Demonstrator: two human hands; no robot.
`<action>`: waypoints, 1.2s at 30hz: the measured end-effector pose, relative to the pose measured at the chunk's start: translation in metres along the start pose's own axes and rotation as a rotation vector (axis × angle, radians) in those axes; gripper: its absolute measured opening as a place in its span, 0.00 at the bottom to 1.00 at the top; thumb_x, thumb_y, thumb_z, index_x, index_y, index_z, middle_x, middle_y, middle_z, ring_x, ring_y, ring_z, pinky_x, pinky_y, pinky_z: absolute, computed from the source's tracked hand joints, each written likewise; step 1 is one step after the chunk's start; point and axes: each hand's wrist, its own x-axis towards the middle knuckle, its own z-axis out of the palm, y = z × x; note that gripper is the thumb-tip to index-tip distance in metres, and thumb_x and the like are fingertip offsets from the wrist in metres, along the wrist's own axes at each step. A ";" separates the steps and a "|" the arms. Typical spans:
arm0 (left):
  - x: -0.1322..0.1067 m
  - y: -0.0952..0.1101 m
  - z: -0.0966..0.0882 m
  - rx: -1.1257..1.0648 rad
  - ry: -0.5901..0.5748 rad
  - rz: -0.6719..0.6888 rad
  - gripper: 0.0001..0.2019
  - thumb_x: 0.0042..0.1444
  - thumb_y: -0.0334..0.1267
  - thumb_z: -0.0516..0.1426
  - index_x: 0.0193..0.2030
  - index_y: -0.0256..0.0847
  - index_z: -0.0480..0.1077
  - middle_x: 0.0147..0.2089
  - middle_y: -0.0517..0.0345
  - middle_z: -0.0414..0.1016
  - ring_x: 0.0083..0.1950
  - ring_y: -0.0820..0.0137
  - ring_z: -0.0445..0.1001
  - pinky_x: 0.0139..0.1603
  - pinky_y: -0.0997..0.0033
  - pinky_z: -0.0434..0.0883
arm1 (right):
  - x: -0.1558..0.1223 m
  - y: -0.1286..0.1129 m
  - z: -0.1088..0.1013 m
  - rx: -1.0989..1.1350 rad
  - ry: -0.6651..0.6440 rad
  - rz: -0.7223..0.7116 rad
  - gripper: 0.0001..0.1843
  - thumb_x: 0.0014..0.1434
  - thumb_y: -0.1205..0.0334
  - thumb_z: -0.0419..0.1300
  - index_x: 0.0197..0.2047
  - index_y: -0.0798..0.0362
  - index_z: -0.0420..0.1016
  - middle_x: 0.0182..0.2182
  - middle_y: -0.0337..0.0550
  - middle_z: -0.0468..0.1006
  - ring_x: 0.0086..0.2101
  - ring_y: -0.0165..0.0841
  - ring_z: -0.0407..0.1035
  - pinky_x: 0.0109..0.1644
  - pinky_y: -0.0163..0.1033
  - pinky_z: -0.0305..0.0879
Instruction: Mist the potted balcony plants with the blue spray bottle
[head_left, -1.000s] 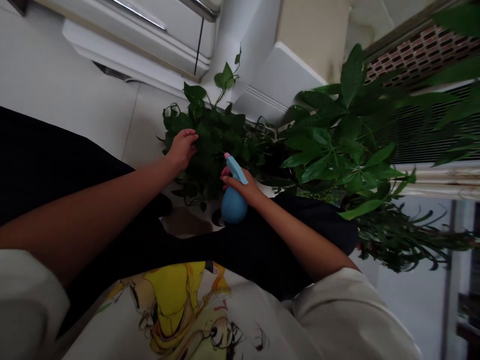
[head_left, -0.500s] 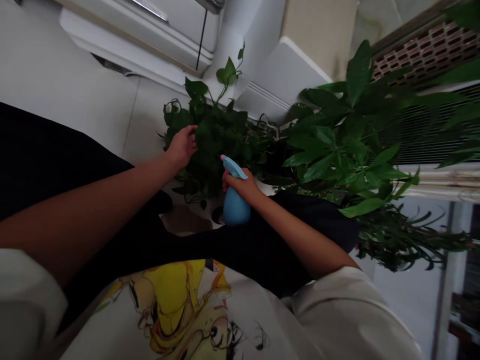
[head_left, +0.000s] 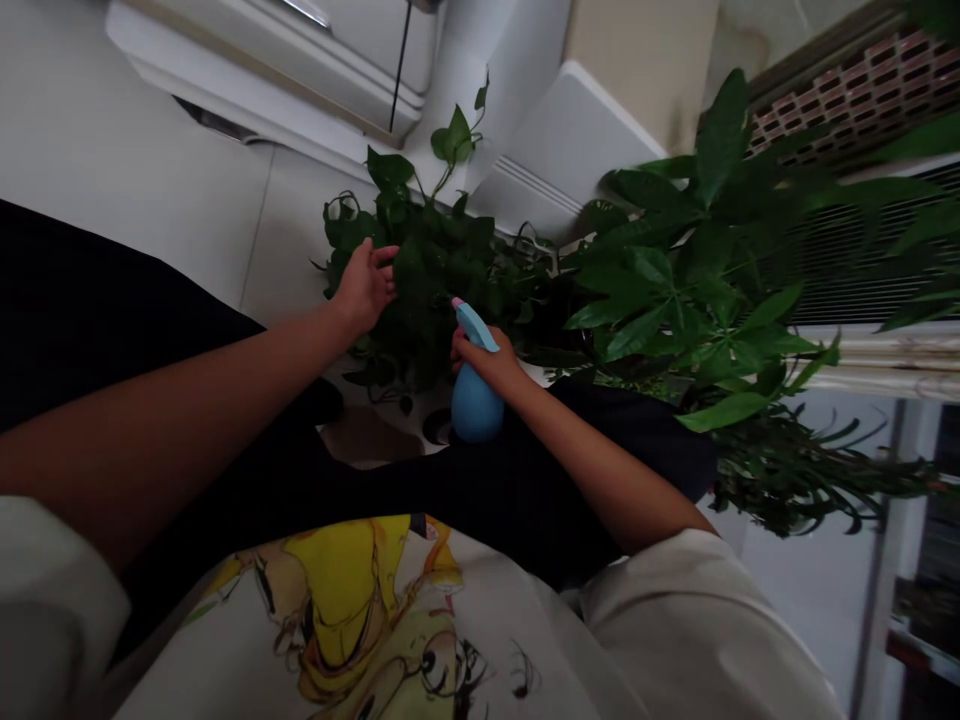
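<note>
My right hand [head_left: 489, 357] is wrapped round the neck of a blue spray bottle [head_left: 478, 405]. Its pink nozzle points up and to the left, at a dark green trailing plant [head_left: 439, 255]. At that plant's left side is my left hand [head_left: 367, 285], fingers apart and partly stretched out at the leaves. Whether those fingertips touch a leaf I cannot tell. The plant's pot is hidden under the foliage.
A larger broad-leaved plant [head_left: 675, 290] spreads on the right, before a dark slatted grille [head_left: 832, 260]. A white cabinet [head_left: 300, 70] stands at the upper left above the pale tiled floor [head_left: 202, 210]. My dark-clothed legs lie below the hands.
My right hand and the spray bottle have shifted slightly right and up, and the bottle's head has tilted. The fingers of my left hand have spread and lifted a little.
</note>
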 end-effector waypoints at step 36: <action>-0.027 -0.015 0.014 0.369 -0.134 0.181 0.05 0.47 0.33 0.60 0.24 0.40 0.68 0.24 0.62 0.69 0.27 0.74 0.66 0.30 0.73 0.63 | 0.008 0.005 0.014 -0.143 -0.262 -0.278 0.13 0.56 0.60 0.60 0.45 0.53 0.74 0.42 0.42 0.80 0.36 0.33 0.76 0.45 0.38 0.73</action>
